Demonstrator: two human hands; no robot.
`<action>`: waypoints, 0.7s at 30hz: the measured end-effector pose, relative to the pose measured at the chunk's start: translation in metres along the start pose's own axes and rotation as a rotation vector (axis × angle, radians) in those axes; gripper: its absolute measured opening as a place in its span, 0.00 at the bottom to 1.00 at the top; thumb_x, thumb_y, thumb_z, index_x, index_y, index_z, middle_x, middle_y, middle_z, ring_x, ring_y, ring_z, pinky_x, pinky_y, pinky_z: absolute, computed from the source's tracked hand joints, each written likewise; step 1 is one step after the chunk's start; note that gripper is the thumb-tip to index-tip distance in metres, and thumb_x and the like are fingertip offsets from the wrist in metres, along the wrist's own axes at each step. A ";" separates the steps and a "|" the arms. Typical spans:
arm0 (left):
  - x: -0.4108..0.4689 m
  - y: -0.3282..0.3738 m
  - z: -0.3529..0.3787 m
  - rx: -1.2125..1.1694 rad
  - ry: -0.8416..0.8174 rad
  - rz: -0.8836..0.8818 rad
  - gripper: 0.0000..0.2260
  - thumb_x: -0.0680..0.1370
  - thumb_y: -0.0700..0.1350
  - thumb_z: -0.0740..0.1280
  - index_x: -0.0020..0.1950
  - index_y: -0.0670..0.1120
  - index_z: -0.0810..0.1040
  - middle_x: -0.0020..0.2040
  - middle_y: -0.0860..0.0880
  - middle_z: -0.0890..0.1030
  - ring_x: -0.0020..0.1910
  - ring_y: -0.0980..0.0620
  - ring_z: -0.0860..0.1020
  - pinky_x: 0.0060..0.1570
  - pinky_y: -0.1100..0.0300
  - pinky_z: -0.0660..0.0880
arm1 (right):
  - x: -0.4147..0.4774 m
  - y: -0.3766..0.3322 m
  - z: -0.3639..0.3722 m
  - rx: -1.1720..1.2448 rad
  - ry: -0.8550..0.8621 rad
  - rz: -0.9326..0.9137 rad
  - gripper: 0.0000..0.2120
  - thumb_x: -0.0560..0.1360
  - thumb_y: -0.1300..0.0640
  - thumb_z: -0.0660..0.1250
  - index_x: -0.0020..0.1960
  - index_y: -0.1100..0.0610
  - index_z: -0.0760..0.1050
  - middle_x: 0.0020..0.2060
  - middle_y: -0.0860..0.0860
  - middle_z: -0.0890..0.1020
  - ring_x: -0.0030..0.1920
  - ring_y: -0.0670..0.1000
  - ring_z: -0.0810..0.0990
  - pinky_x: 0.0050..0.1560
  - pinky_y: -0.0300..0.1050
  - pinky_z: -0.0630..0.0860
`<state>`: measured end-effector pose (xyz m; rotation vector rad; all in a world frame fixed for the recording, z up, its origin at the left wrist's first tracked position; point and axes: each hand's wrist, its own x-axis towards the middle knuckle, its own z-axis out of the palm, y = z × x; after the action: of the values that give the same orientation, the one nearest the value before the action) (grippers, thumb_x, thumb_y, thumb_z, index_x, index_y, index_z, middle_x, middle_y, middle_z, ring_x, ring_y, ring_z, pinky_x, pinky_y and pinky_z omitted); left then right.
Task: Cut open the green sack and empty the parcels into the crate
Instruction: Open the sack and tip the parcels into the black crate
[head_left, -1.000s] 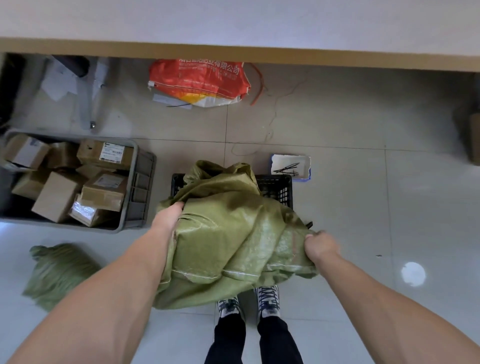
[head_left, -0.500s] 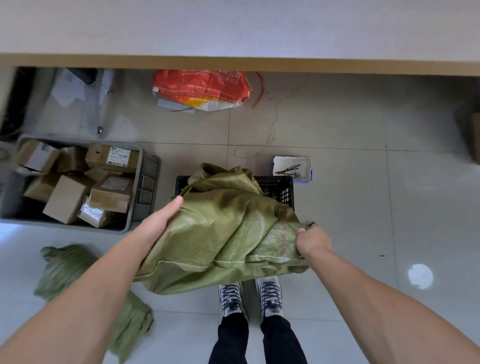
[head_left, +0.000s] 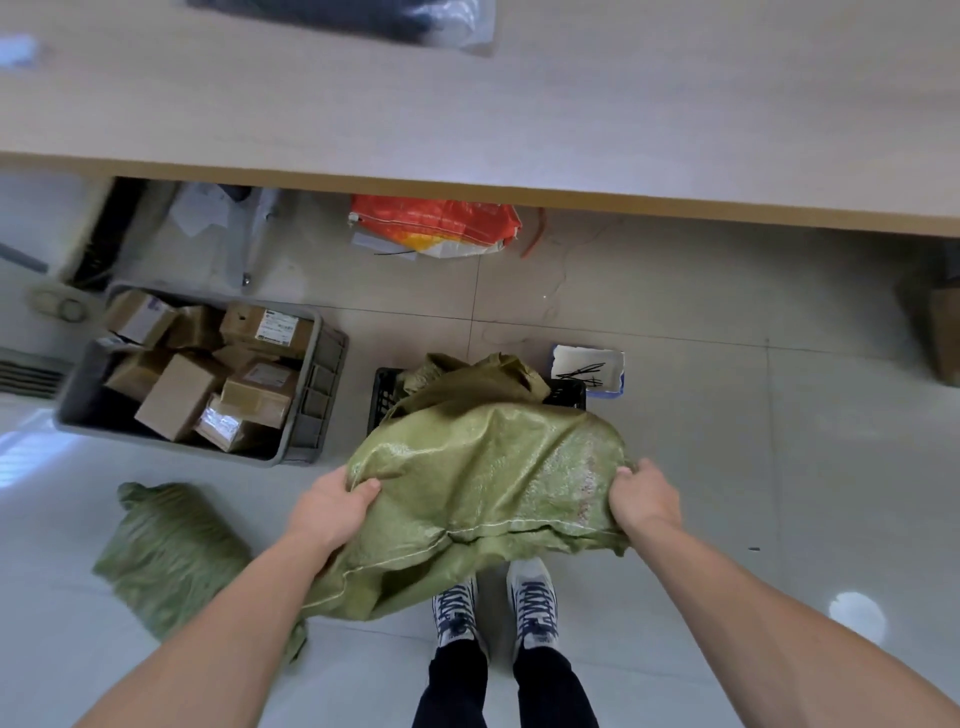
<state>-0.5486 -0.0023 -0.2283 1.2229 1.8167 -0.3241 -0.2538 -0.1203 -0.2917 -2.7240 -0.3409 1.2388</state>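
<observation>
Tabletop (head_left: 519, 104) stretches well beyond both hands. Between them hangs the green sack (head_left: 483, 478), its far end drooping into the black crate (head_left: 382, 395) just past the knuckles. Grey crate (head_left: 327, 395) of parcels (head_left: 176, 395) sits beyond the left hand (head_left: 327, 512), which grips the sack's near corner, thumb on top. The right hand (head_left: 644, 499) clutches bunched cloth at the opposite corner.

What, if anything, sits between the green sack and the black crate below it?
Nothing visible. The left hand and right hand grip the green sack at its near end; its far end drapes over the black crate, hiding the inside.
</observation>
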 end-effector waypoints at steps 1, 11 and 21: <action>-0.008 0.000 -0.002 -0.015 -0.006 0.004 0.14 0.81 0.50 0.62 0.64 0.49 0.76 0.60 0.44 0.80 0.59 0.41 0.77 0.60 0.51 0.71 | -0.006 0.000 -0.007 0.000 -0.005 -0.008 0.15 0.82 0.55 0.54 0.63 0.61 0.71 0.59 0.64 0.78 0.60 0.64 0.76 0.54 0.49 0.70; -0.060 -0.006 -0.051 -0.167 -0.094 -0.062 0.12 0.79 0.53 0.63 0.56 0.48 0.79 0.54 0.45 0.82 0.52 0.42 0.80 0.60 0.45 0.74 | -0.073 -0.003 -0.056 -0.056 -0.071 -0.004 0.17 0.79 0.52 0.55 0.59 0.59 0.77 0.57 0.60 0.80 0.57 0.61 0.78 0.59 0.49 0.75; -0.068 -0.027 -0.079 -0.038 -0.219 -0.175 0.21 0.82 0.54 0.59 0.68 0.42 0.72 0.60 0.41 0.78 0.54 0.41 0.78 0.60 0.48 0.73 | -0.109 -0.005 -0.057 -0.008 -0.255 0.049 0.15 0.78 0.58 0.56 0.50 0.62 0.79 0.45 0.59 0.83 0.45 0.58 0.83 0.50 0.49 0.79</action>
<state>-0.6053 -0.0067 -0.1372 0.9641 1.7336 -0.4994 -0.2811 -0.1448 -0.1739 -2.5974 -0.3065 1.6066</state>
